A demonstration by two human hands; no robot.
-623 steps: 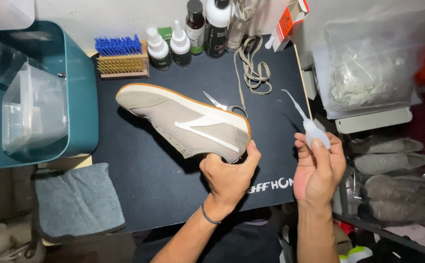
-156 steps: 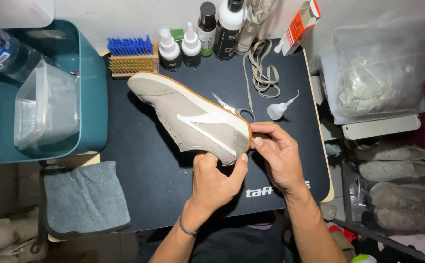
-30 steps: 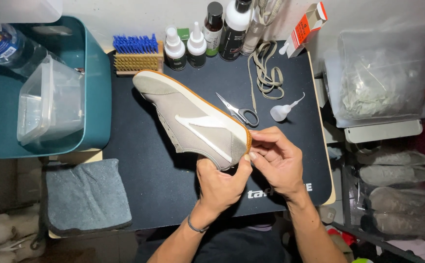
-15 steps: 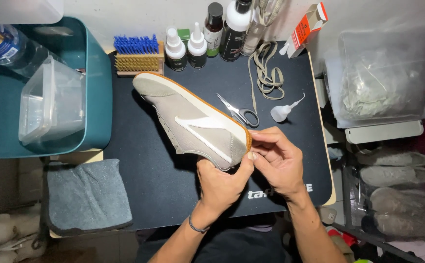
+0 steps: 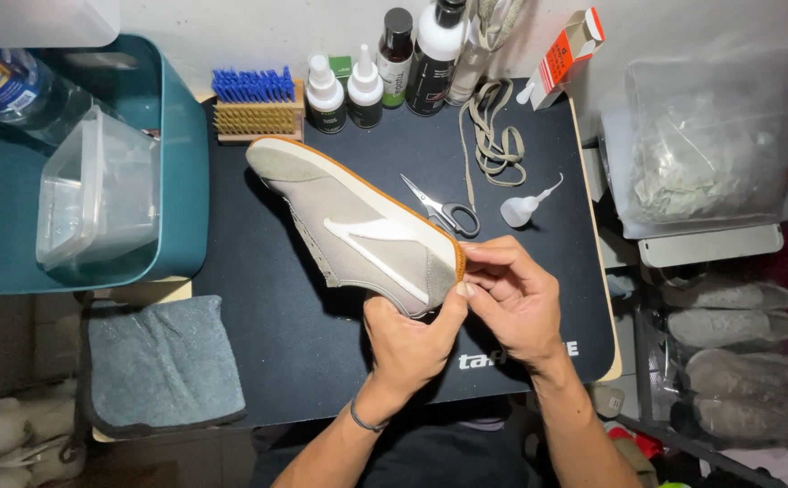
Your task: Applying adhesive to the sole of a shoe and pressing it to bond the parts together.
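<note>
Head cam: along the top edge there's a red-and-white carton [image 5: 567,52] at upper right, with white and dark bottles [image 5: 364,88] left of it. The beige sneaker [image 5: 355,226] sits mid-frame on the black mat [image 5: 258,343], long axis diagonal, toe pointing upper left. Left hand [image 5: 409,339] cups the heel from below and right hand [image 5: 513,303] pinches the heel edge.

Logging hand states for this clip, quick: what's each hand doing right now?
Left hand: closed on the heel of the grey sneaker, holding it.
Right hand: fingertips pinching the sneaker's heel edge; nothing else held.
</note>
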